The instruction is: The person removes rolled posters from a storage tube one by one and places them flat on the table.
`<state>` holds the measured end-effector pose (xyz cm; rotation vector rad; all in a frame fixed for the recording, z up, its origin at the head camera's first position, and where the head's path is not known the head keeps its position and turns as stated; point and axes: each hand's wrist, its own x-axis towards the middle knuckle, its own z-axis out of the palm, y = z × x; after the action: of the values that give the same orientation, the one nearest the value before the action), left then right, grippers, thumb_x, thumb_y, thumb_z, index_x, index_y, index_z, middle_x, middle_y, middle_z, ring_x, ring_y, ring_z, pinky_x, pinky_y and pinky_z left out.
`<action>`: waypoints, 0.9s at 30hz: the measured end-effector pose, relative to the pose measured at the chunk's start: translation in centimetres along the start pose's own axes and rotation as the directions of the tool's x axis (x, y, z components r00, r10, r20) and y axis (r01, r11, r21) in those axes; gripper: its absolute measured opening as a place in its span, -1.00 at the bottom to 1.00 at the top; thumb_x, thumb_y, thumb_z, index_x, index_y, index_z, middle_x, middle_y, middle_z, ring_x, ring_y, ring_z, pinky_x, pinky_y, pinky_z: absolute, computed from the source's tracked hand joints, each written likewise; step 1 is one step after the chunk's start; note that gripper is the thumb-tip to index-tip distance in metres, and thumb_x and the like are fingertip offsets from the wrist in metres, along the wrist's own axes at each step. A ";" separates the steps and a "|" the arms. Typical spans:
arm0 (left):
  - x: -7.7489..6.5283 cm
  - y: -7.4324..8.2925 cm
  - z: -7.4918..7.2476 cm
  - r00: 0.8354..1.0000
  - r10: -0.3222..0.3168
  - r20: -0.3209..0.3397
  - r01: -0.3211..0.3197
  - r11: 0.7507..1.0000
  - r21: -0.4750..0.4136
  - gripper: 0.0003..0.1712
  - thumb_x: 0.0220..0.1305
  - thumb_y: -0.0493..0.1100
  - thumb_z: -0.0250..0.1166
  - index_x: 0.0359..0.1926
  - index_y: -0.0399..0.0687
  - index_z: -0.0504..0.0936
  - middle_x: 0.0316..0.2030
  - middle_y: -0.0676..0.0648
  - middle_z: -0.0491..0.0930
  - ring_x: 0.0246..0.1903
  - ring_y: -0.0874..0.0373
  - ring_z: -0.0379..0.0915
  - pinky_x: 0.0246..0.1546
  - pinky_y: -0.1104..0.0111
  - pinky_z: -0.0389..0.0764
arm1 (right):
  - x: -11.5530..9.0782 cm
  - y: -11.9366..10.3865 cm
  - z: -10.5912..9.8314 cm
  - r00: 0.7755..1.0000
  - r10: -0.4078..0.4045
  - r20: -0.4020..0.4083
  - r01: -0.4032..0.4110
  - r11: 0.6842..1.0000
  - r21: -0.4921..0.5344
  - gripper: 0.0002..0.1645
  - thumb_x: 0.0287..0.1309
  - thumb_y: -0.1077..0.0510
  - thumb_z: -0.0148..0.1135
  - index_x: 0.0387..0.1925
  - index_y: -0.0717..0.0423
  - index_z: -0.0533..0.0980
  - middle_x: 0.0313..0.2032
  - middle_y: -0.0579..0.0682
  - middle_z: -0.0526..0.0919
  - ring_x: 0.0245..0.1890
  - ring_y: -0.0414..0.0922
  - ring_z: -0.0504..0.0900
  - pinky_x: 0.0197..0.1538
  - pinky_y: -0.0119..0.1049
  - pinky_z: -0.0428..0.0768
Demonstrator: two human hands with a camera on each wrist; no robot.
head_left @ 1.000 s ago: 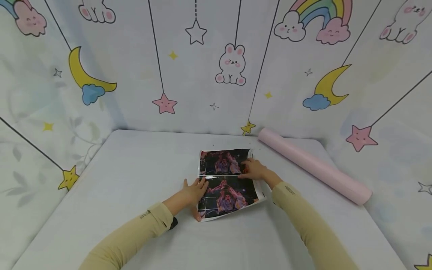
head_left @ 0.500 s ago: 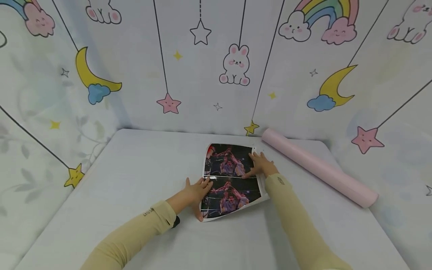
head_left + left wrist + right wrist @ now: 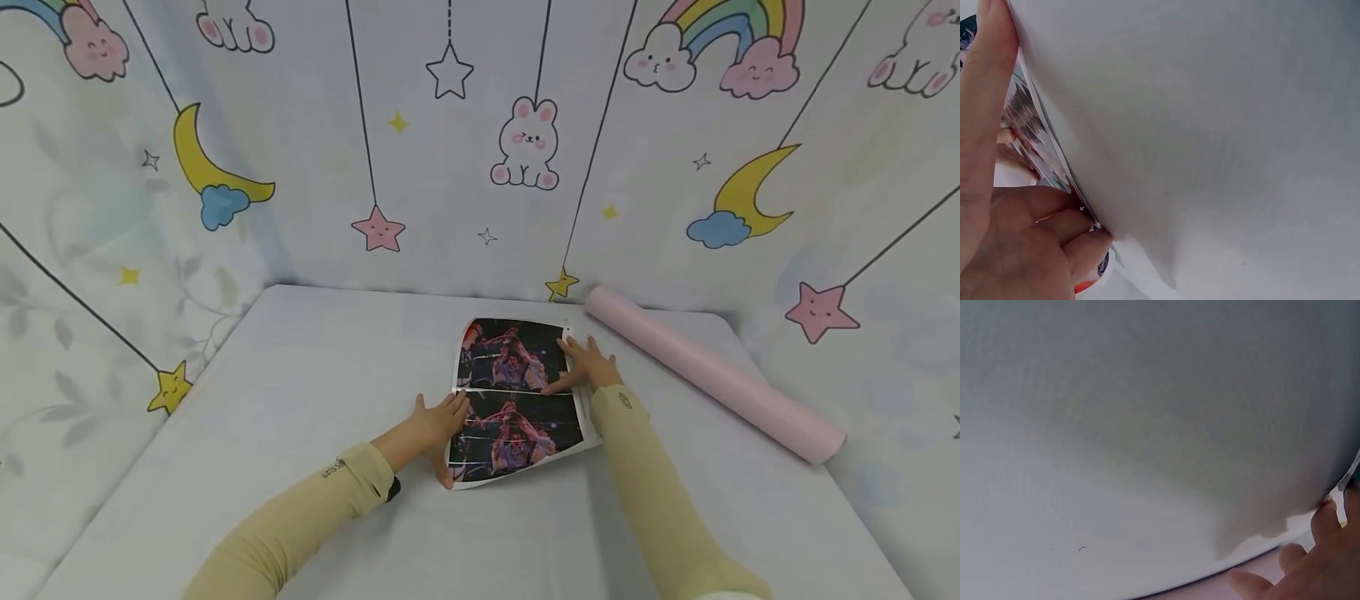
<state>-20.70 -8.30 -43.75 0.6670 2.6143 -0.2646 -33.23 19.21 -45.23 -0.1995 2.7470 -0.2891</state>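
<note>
A glossy printed sheet (image 3: 517,429) lies on the white table, bearing two similar dark pictures of people, one above the other. A crosswise line divides the pictures, and a white margin shows along the right and lower sides. My left hand (image 3: 431,427) rests along the left edge with its thumb at the lower left corner and its fingers spread at mid-height. On the upper right margin lies my right hand (image 3: 590,367), fingers spread and partly over the top picture. In the left wrist view the left hand (image 3: 1019,250) touches the sheet's edge; the right wrist view shows only some fingertips.
A long pale pink roll (image 3: 712,371) lies diagonally on the table (image 3: 337,358) to the right of the sheet. Behind the table hangs a white backdrop (image 3: 300,150) printed with stars, moons and rabbits. A small dark object (image 3: 393,489) shows beneath the left wrist.
My right hand has slid a little up and outward along the sheet's right margin, uncovering more of the top picture. The left hand keeps its place on the left edge. The view has shifted slightly.
</note>
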 end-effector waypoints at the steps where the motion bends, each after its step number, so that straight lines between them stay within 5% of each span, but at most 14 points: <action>1: 0.1 0.0 0.1 1.000 0.001 0.001 -0.001 1.000 -0.001 0.50 -0.51 0.41 0.45 0.41 -0.11 -0.08 0.42 -0.05 -0.18 0.37 0.09 -0.22 0.18 -0.18 -0.02 | 0.0 0.1 0.0 1.000 0.003 0.001 -0.003 1.000 0.005 0.42 -0.42 -0.40 0.41 0.42 -0.06 -0.12 0.42 0.00 -0.19 0.36 0.16 -0.39 0.18 0.35 -0.27; 27: 0.4 0.1 -0.2 1.000 -0.016 0.014 0.015 0.999 0.048 0.52 -0.56 0.40 0.46 0.41 -0.12 -0.07 0.41 -0.07 -0.18 0.37 0.07 -0.21 0.19 -0.19 -0.07 | -0.2 0.2 0.2 1.000 0.020 -0.007 -0.020 0.998 0.052 0.43 -0.42 -0.41 0.41 0.42 -0.08 -0.14 0.42 0.00 -0.23 0.35 0.20 -0.43 0.15 0.37 -0.31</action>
<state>-21.06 -7.94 -43.76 0.6587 2.6078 -0.3360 -32.97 19.43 -45.38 -0.1573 2.7440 -0.3556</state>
